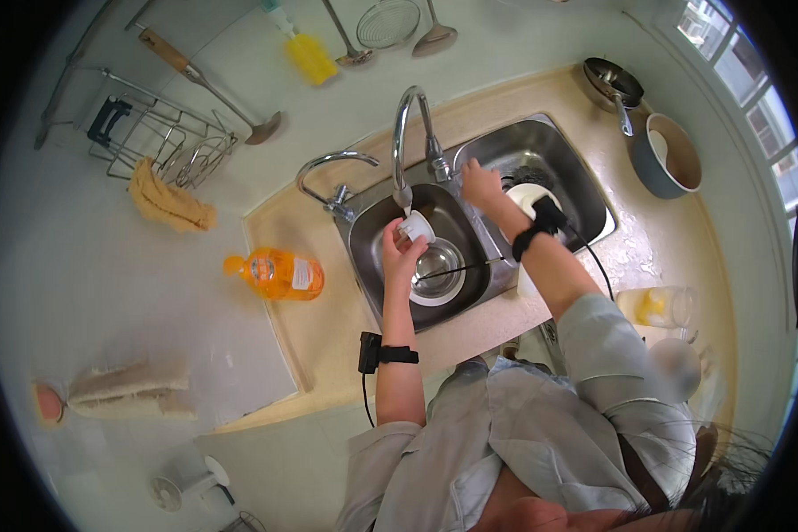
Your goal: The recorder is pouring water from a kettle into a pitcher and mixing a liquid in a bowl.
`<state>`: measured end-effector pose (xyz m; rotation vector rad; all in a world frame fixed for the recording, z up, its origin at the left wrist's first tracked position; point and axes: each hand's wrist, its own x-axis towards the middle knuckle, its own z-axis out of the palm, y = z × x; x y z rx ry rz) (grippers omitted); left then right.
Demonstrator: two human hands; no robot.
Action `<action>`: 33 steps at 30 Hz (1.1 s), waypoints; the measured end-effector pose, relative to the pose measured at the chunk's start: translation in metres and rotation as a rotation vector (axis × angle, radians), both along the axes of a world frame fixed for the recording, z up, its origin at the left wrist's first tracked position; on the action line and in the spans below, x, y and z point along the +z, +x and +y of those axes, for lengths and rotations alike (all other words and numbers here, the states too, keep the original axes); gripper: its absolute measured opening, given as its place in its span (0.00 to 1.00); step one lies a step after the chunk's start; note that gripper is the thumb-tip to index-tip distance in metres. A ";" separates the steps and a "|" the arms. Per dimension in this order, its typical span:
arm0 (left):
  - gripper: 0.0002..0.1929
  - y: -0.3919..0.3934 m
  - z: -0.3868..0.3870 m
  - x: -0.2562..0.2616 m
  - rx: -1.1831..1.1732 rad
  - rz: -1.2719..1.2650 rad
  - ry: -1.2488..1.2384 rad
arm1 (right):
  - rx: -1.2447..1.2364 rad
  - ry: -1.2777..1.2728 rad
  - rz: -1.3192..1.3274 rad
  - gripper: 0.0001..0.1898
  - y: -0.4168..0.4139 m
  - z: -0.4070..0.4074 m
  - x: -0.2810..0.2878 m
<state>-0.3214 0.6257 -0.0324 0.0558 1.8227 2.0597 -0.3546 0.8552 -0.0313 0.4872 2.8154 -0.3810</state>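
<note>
My left hand (400,256) holds a small white cup (417,227) tilted beneath the spout of the tall chrome faucet (399,153). A thin stream seems to run from the spout to the cup. Below it, a clear glass bowl (439,266) sits in a white dish (432,301), inside the left steel basin (389,302). A thin dark stick with a metallic end (495,261) lies across the bowl and reaches the divider. My right hand (482,185) is beside the faucet's base, fingers bent; its grip on the lever is hidden. White dishware (527,194) lies in the right basin (582,179).
A second, smaller faucet (336,158) stands left of the tall one. An orange dish-soap bottle (286,274) is at the left. At the right are a frying pan (613,83), a grey-blue pot (662,163) and a glass jar (658,306). Utensils and a wire rack (166,136) hang on the wall.
</note>
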 end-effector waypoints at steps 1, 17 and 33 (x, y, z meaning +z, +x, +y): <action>0.29 -0.003 0.004 0.000 0.001 -0.036 0.031 | -0.075 -0.119 0.079 0.31 0.013 -0.012 -0.001; 0.27 -0.020 0.000 -0.024 -0.015 0.036 -0.245 | -0.771 -1.507 0.367 0.38 0.034 -0.051 -0.028; 0.27 -0.004 -0.030 -0.022 -0.080 0.471 -0.751 | 0.046 -0.523 0.425 0.38 0.058 -0.036 -0.049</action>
